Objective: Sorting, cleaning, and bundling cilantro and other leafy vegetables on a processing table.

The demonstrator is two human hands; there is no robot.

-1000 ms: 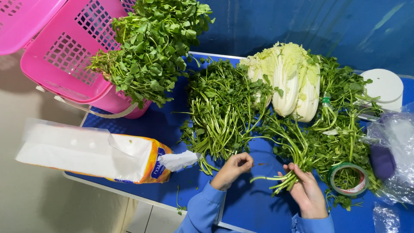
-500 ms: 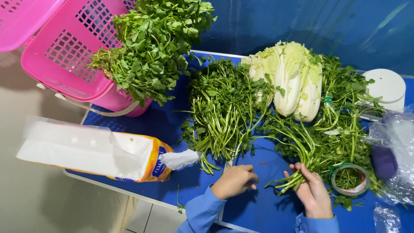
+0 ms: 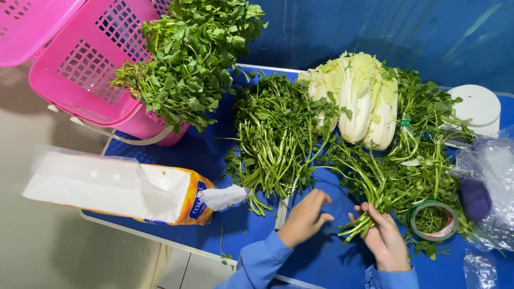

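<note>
Head view, looking down on a blue table [image 3: 176, 160].

Right hand [image 3: 386, 240]: fingers curled around the cut stem ends of a small bunch of leafy green stalks [image 3: 369, 217], grasping it just left of the green tape roll [image 3: 432, 220]. Left hand [image 3: 306, 217]: released, fingers spread and slightly bent, holding nothing, hovering over bare table further left of the tape roll, near the bunch but not touching it.

Progress, judged from the layout: one handful is gathered with stems aligned; no tape shows around it, so it looks unbound. A large loose pile of the same greens [image 3: 278, 139] lies well left of and above the tape roll, and more stalks [image 3: 428, 139] lie directly above the roll, some running through its ring. Most of the greens look unsorted. Two napa cabbages [image 3: 358, 96] lie above the roll, between the piles. A bunch of broader-leaved greens [image 3: 193, 59] sits in the pink basket [image 3: 91, 75], far left of the roll.

Edges and room: the near table edge runs just below both wrists. Open surface is only the patch left of and below the roll, under the hands. Tissue pack [image 3: 112, 187] overhangs the far-left edge. Clear plastic bag [image 3: 482, 187] crowds the roll's right side; white round lid [image 3: 474, 104] beyond it.
</note>
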